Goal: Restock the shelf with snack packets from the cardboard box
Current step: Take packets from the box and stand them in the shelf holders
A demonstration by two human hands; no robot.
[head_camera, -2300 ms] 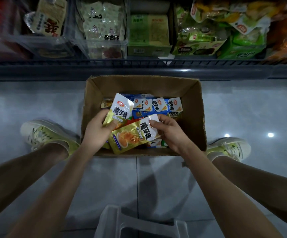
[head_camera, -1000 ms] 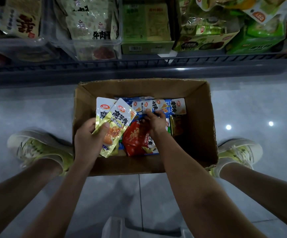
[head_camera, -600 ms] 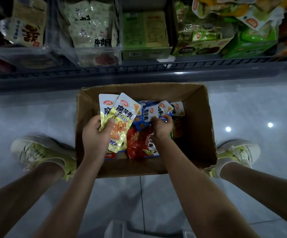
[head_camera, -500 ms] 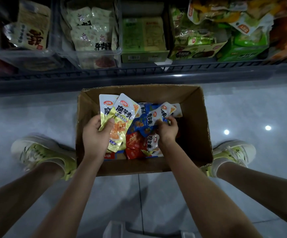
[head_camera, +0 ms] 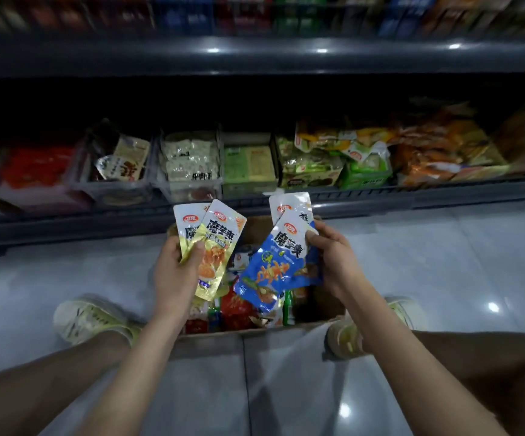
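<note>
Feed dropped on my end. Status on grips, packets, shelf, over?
Left grip holds yellow packets. Right grip holds blue packets. Both above cardboard box, short of shelf. Nothing in the way.

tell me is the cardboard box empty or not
Not empty: red packets and others lie in the cardboard box, below the yellow packets in the left hand and the blue packets in the right hand.
</note>
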